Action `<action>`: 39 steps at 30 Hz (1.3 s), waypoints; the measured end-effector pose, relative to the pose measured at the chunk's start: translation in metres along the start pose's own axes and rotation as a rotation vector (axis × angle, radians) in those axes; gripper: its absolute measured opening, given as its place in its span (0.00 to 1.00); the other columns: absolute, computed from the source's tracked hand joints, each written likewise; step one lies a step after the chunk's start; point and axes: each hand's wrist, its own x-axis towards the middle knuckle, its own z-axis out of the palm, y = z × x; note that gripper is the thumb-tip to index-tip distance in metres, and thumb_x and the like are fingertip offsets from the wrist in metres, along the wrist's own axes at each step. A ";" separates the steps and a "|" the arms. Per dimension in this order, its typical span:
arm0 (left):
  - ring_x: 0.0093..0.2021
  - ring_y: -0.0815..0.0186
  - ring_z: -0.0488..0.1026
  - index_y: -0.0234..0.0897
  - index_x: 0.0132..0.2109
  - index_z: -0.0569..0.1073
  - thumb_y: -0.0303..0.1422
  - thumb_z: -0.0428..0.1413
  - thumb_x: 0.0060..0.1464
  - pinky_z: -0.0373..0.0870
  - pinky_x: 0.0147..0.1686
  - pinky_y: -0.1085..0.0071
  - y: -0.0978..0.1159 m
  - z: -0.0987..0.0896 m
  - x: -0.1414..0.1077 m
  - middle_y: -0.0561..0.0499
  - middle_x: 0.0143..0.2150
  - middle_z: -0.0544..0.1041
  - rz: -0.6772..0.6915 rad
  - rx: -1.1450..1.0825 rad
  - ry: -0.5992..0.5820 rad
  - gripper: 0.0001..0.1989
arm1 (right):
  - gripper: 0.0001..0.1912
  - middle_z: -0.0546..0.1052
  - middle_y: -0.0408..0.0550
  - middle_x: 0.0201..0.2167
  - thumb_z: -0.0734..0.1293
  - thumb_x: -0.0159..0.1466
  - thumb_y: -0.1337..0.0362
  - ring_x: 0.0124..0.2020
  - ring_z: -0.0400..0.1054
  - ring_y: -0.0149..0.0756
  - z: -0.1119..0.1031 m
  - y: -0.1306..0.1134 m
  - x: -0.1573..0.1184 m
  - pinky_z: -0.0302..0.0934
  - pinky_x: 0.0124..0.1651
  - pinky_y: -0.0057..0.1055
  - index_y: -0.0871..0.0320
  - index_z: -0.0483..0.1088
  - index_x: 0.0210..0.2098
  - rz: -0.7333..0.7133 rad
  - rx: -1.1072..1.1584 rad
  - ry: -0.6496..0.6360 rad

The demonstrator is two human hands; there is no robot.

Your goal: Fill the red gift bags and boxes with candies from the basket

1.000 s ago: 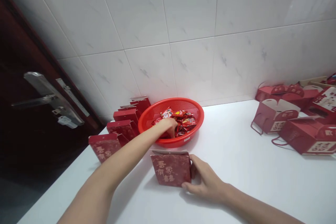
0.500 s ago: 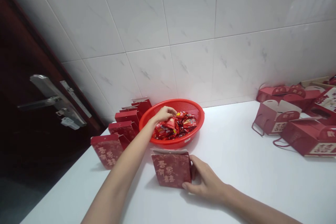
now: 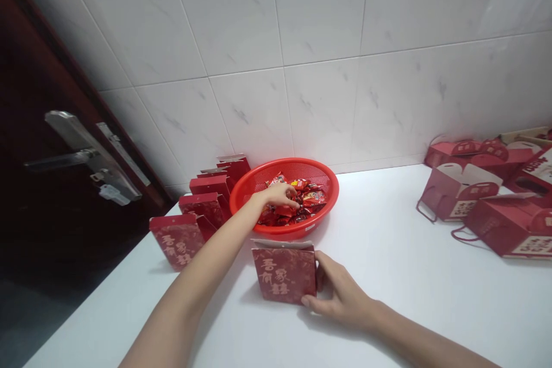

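Note:
My left hand (image 3: 281, 194) reaches into a red plastic basket (image 3: 241, 210) and touches the wrapped candies (image 3: 313, 198) inside. Its thumb and fingers look apart, with no candy clearly between them; the undersides of the fingers are hidden. In front of the basket stands a dark red paper gift box (image 3: 284, 276) with pale characters on its face and its top flap raised. My right hand (image 3: 338, 293) grips this box by its right side, the thumb at the front lower corner and the fingers behind the edge.
A row of similar red boxes (image 3: 176, 241) stands left of the basket, running back to the tiled wall (image 3: 319, 103). At the right are several handled red gift boxes (image 3: 459, 192) with cords. Beyond the white table's (image 3: 388, 230) left edge is a dark door (image 3: 52, 195).
My left hand has shifted right and slightly lower among the candies, away from the red packet it was touching. My right hand keeps the box in place. The view has shifted slightly.

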 end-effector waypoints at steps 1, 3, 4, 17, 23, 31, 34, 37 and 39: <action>0.41 0.59 0.77 0.37 0.42 0.81 0.38 0.64 0.45 0.69 0.39 0.73 0.002 0.002 0.002 0.48 0.40 0.83 0.000 0.044 -0.001 0.16 | 0.28 0.76 0.50 0.45 0.71 0.60 0.57 0.38 0.67 0.38 0.000 0.000 0.000 0.63 0.38 0.33 0.55 0.63 0.58 0.002 0.002 -0.001; 0.38 0.61 0.77 0.37 0.39 0.81 0.33 0.60 0.48 0.68 0.38 0.74 0.004 0.005 0.005 0.49 0.36 0.82 -0.005 0.070 0.004 0.10 | 0.28 0.76 0.50 0.45 0.70 0.60 0.57 0.38 0.67 0.38 0.000 -0.001 0.000 0.63 0.38 0.33 0.55 0.63 0.57 0.005 0.009 -0.002; 0.36 0.62 0.76 0.37 0.37 0.81 0.30 0.59 0.48 0.68 0.37 0.74 0.004 0.006 0.006 0.50 0.34 0.82 -0.009 0.062 0.002 0.09 | 0.27 0.76 0.49 0.45 0.70 0.60 0.57 0.38 0.67 0.38 0.000 -0.001 0.000 0.63 0.38 0.33 0.55 0.63 0.57 0.006 0.013 -0.002; 0.38 0.63 0.77 0.36 0.40 0.83 0.23 0.55 0.44 0.70 0.39 0.74 0.001 -0.004 -0.003 0.49 0.38 0.83 -0.039 -0.018 0.116 0.17 | 0.26 0.76 0.49 0.45 0.71 0.60 0.57 0.38 0.67 0.38 0.000 0.001 -0.001 0.63 0.39 0.33 0.55 0.64 0.55 0.019 0.008 -0.001; 0.37 0.62 0.76 0.34 0.38 0.81 0.33 0.58 0.50 0.69 0.40 0.73 0.002 -0.008 -0.005 0.49 0.35 0.81 -0.028 -0.040 0.155 0.10 | 0.27 0.76 0.49 0.47 0.71 0.60 0.58 0.41 0.68 0.39 0.000 -0.001 -0.001 0.64 0.40 0.33 0.54 0.63 0.57 0.023 0.016 0.005; 0.37 0.62 0.75 0.36 0.33 0.75 0.34 0.51 0.51 0.69 0.37 0.73 -0.002 -0.012 -0.006 0.49 0.35 0.79 -0.075 -0.081 0.173 0.09 | 0.29 0.76 0.50 0.48 0.71 0.59 0.58 0.41 0.68 0.40 -0.001 0.001 0.000 0.64 0.40 0.33 0.54 0.63 0.58 0.026 0.024 -0.005; 0.31 0.64 0.74 0.37 0.29 0.72 0.34 0.52 0.48 0.67 0.32 0.73 -0.002 -0.011 -0.008 0.51 0.28 0.77 -0.126 -0.078 0.087 0.07 | 0.29 0.76 0.49 0.47 0.71 0.59 0.57 0.40 0.67 0.39 -0.001 0.002 0.000 0.63 0.40 0.33 0.55 0.63 0.58 0.026 0.025 -0.006; 0.26 0.64 0.71 0.38 0.24 0.70 0.36 0.58 0.44 0.64 0.27 0.73 -0.002 -0.010 -0.010 0.53 0.21 0.73 -0.178 -0.038 -0.006 0.08 | 0.28 0.76 0.49 0.45 0.71 0.59 0.57 0.39 0.67 0.38 -0.001 -0.001 0.001 0.63 0.39 0.33 0.55 0.64 0.56 0.031 0.019 -0.006; 0.24 0.65 0.69 0.38 0.22 0.68 0.39 0.60 0.42 0.61 0.25 0.72 -0.001 -0.009 -0.011 0.54 0.19 0.70 -0.193 -0.007 -0.028 0.11 | 0.27 0.75 0.48 0.44 0.71 0.59 0.57 0.38 0.66 0.37 -0.002 -0.003 0.001 0.62 0.38 0.32 0.55 0.63 0.56 0.030 0.019 -0.002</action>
